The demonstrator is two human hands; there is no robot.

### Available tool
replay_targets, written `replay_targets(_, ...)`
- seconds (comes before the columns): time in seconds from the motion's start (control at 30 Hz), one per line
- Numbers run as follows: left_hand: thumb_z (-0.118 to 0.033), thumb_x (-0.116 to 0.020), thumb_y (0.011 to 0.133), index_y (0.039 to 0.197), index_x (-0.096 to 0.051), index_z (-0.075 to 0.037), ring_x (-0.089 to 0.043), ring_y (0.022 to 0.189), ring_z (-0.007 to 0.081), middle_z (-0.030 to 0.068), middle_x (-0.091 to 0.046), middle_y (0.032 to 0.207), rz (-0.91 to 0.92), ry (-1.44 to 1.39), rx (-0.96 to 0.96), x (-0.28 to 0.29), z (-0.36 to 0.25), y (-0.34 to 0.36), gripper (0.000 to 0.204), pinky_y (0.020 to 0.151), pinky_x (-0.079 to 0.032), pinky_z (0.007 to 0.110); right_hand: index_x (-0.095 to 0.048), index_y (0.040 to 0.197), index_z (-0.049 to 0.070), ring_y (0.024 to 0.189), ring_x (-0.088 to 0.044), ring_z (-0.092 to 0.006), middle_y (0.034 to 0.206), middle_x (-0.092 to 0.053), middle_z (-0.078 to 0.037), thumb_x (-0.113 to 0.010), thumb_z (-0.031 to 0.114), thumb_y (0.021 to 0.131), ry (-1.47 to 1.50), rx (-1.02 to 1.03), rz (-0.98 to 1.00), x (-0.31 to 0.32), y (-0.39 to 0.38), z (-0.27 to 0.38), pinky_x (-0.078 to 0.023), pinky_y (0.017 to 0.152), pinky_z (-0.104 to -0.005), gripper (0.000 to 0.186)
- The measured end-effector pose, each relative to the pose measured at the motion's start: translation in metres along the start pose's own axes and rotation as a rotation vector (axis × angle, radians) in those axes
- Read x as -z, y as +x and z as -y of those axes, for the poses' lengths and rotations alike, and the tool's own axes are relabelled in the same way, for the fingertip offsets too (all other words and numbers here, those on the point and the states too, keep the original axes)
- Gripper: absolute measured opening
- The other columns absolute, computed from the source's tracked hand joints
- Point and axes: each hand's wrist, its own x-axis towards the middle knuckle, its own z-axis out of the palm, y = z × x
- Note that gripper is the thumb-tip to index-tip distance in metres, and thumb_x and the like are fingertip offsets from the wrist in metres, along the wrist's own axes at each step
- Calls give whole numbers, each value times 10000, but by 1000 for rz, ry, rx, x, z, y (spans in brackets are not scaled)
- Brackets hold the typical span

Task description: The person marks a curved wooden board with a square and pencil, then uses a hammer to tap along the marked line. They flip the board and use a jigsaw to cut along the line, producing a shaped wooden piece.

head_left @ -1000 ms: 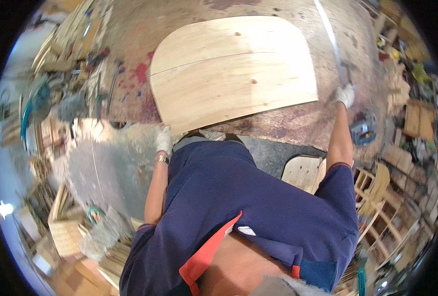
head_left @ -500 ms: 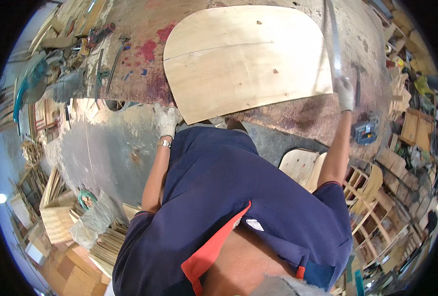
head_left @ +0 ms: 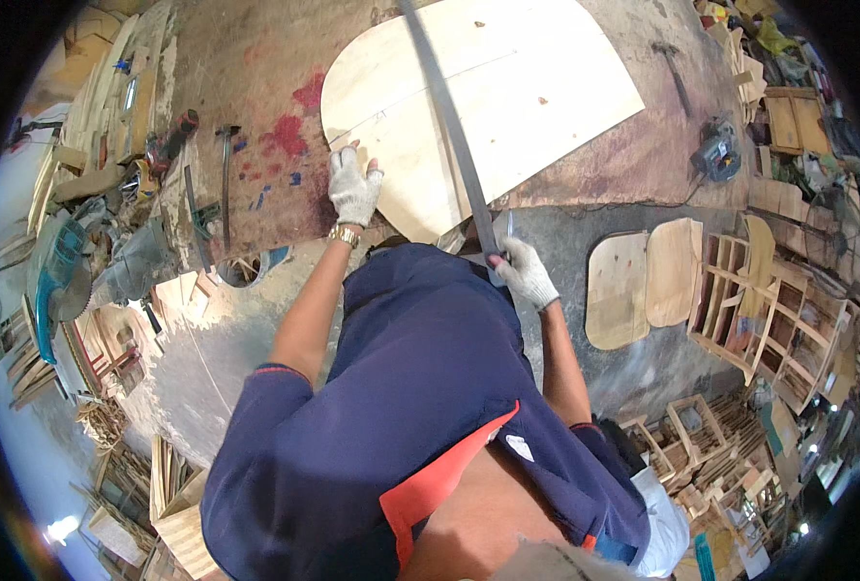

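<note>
A pale plywood panel (head_left: pixel 570 77) with rounded corners and a pencil line lies on the stained worktable (head_left: pixel 246 87). A long metal straightedge (head_left: pixel 439 92) crosses it from the far edge down toward my body. My left hand (head_left: pixel 352 184), in a white fingerless glove, rests at the panel's near left part, fingers apart. My right hand (head_left: pixel 525 271), also gloved, grips the straightedge's near end below the table edge; a thin upright item (head_left: pixel 510 228) shows by its fingers, too small to name.
Hammers (head_left: pixel 226 194) (head_left: pixel 672 73), a drill (head_left: pixel 168 140) and a jigsaw (head_left: pixel 715 145) sit on the table. A circular saw (head_left: pixel 62 290) is at left. Rounded panels (head_left: pixel 616 290) and wooden frames (head_left: pixel 769 329) stand at right; scrap wood surrounds the floor's edges.
My right hand has swung leftward and toward me, bringing the straightedge across the panel. My left hand has moved up onto the panel, which now appears more slanted and higher in view.
</note>
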Motion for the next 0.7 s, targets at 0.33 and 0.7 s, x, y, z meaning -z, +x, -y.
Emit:
replay_targets(0.33,-453,-523,984,1610,-288,-60,-168,1566,393,223,-200,1685,166,397,-467,-34,66,29,777,1256,-127,555,-704,1010,-4,720,-626,-125,779,-657,-22,-686,140,923,217,-711,83,-23,-170,-105,-511,682,-315,169)
replay_targets(0.7,-347,-600,967,1516,-436,-50,-306,1509,381,196,-387,1599,220,22,-464,17,78,50,645,1218,-277,530,-765,1010,54,744,-728,-315,795,-724,-172,-778,502,822,-203,-348,-207,-93,-55,-1,-547,694,-397,486)
